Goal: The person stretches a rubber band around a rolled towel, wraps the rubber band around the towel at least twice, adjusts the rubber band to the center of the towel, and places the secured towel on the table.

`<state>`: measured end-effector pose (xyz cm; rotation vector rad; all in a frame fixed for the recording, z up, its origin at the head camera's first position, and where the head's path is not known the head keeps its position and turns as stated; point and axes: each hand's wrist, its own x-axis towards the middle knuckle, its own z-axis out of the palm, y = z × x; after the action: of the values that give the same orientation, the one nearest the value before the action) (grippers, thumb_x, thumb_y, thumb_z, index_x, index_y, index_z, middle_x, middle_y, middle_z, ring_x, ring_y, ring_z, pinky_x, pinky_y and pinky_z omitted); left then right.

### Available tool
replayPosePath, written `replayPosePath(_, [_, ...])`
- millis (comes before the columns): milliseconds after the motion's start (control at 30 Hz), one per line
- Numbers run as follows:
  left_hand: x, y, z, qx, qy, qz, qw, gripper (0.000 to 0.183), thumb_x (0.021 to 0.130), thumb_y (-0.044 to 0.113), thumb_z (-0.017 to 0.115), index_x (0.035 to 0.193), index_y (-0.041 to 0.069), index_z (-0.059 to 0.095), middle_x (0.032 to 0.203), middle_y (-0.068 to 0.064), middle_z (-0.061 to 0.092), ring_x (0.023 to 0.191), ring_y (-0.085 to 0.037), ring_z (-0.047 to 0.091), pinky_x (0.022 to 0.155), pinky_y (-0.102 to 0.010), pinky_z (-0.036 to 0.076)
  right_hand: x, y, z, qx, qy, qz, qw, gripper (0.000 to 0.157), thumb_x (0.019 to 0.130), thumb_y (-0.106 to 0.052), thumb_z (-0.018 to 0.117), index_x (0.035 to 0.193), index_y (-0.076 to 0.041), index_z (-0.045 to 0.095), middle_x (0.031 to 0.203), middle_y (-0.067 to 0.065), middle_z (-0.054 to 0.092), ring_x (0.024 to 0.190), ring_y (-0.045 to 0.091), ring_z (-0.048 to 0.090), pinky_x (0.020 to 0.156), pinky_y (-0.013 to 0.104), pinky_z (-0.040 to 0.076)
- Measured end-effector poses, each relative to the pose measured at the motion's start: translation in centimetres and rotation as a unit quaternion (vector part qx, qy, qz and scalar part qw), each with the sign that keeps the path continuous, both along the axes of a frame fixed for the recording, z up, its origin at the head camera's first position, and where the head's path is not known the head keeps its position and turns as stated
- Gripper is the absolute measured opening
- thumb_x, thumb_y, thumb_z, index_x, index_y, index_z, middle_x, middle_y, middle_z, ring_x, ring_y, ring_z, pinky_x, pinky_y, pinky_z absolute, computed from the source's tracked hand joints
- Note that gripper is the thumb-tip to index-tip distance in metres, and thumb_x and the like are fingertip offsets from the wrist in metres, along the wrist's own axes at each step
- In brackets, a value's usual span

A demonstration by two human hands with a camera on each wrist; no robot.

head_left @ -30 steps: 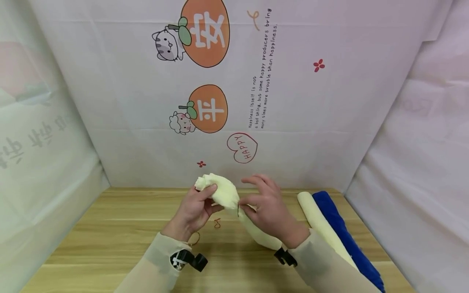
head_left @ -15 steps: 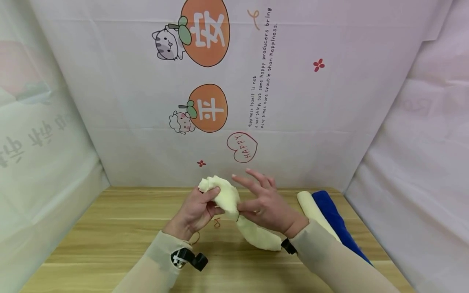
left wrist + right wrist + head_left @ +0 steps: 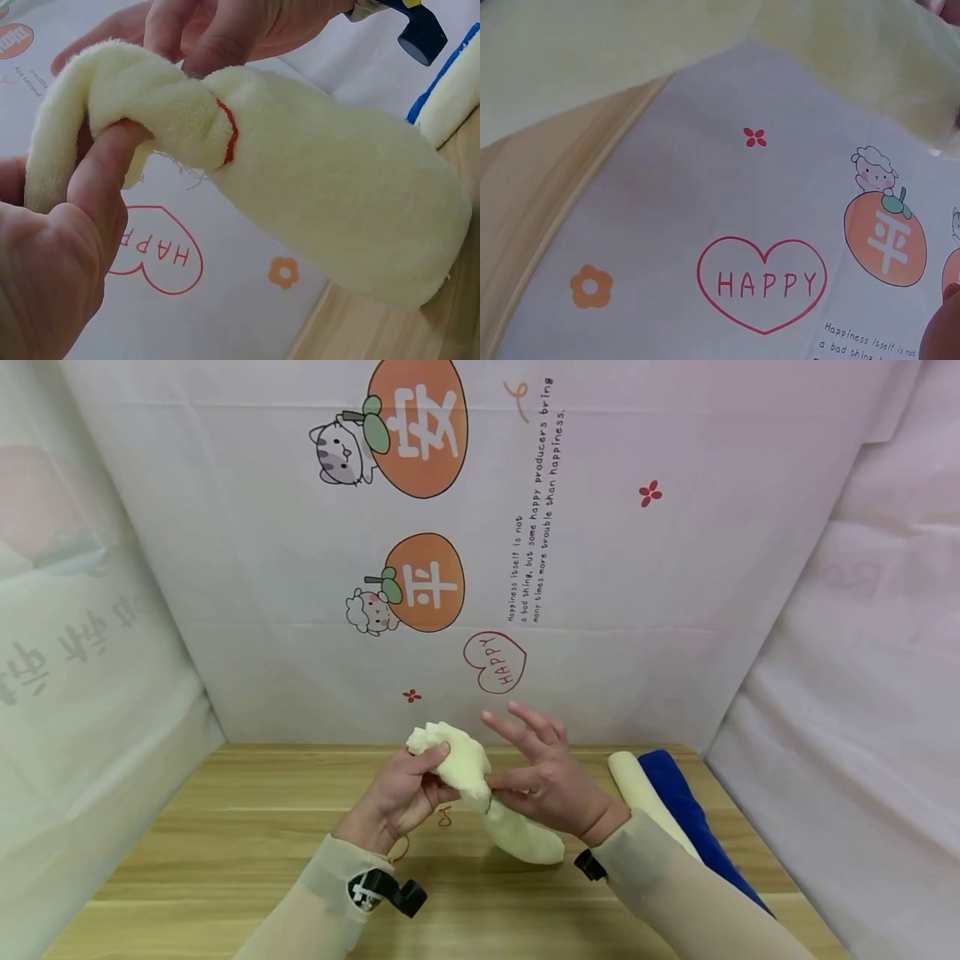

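A cream fleecy towel [image 3: 525, 837] hangs at a slant between the hands, drawn in at its waist by a thin red rubber band [image 3: 228, 133]. My left hand [image 3: 401, 789] grips the towel's upper end, with the thumb pressed over the bunched folds. At the narrow waist, the thumb and index finger of my right hand [image 3: 551, 785] pinch by the band, while its other fingers reach up and away. In the left wrist view those fingertips are partly hidden behind the towel. The towel's fuller lower part fills much of that view.
To the right lie a rolled cream towel [image 3: 652, 802] and a rolled blue towel [image 3: 686, 814], side by side. A small twisted red band [image 3: 445, 816] lies on the wooden table [image 3: 247, 852], and a loop band [image 3: 402, 847] shows by the left wrist. A white printed cloth [image 3: 600, 610] stands behind.
The right hand's free fingers have spread and lifted, and its forearm has swung outward. The left hand has shifted slightly right. The towel's lower end has swung left.
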<state>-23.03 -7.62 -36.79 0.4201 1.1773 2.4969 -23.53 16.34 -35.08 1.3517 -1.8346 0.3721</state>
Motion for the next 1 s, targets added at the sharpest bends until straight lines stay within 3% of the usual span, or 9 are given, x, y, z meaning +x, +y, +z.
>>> replayPosePath(200, [-0.1, 0.2, -0.4, 0.0, 0.015, -0.021, 0.9997, 0.02, 0.106, 0.006, 0.047, 0.125, 0.003, 0.048, 0.115, -0.02, 0.059, 0.102, -0.032, 0.066, 0.081, -0.047, 0.056, -0.1, -0.2, -0.5, 0.008, -0.051, 0.032, 0.998, 0.014, 0.071, -0.014, 0.083, 0.073, -0.026, 0.075, 0.149, 0.014, 0.045, 0.139, 0.043, 0.03, 0.097, 0.061, 0.03])
replayPosePath(300, [-0.2, 0.2, -0.4, 0.0, 0.015, -0.015, 0.9998, 0.019, 0.106, 0.006, 0.047, 0.124, 0.005, 0.047, 0.115, -0.017, 0.06, 0.102, -0.031, 0.066, 0.08, -0.046, 0.057, 0.2, -0.4, -0.9, 0.028, -0.09, 0.035, 0.995, 0.016, 0.07, -0.015, 0.078, 0.069, -0.029, 0.07, 0.152, 0.01, 0.042, 0.14, 0.041, 0.028, 0.099, 0.066, 0.028])
replayPosePath(500, [-0.4, -0.5, -0.1, -0.012, 0.018, 0.018, 0.9996, 0.018, 0.106, 0.005, 0.045, 0.123, 0.006, 0.048, 0.114, -0.016, 0.059, 0.098, -0.029, 0.067, 0.074, -0.044, 0.058, 0.6, -0.4, -1.0, 0.039, -0.124, 0.006, 0.992, 0.015, 0.073, -0.015, 0.071, 0.07, -0.028, 0.064, 0.155, 0.008, 0.037, 0.142, 0.038, 0.023, 0.105, 0.067, 0.022])
replayPosePath(767, [-0.9, -2.5, -0.3, -0.011, 0.015, 0.043, 0.9989, 0.029, 0.105, 0.002, 0.046, 0.133, 0.008, 0.041, 0.131, -0.02, 0.045, 0.114, -0.034, 0.059, 0.087, -0.052, 0.053, 0.1, 1.0, 0.1, 0.016, -0.161, -0.025, 0.986, 0.016, 0.08, -0.014, 0.071, 0.075, -0.026, 0.062, 0.155, 0.008, 0.036, 0.142, 0.037, 0.022, 0.109, 0.063, 0.014])
replayPosePath(1000, [-1.2, -4.1, -0.8, -0.024, 0.025, 0.048, 0.9982, 0.026, 0.105, 0.003, 0.046, 0.131, 0.007, 0.043, 0.129, -0.019, 0.048, 0.114, -0.033, 0.06, 0.089, -0.049, 0.052, -0.2, 2.8, -0.1, 0.021, -0.219, -0.06, 0.974, 0.022, 0.083, -0.016, 0.072, 0.077, -0.032, 0.058, 0.153, 0.005, 0.04, 0.143, 0.033, 0.022, 0.11, 0.062, 0.012])
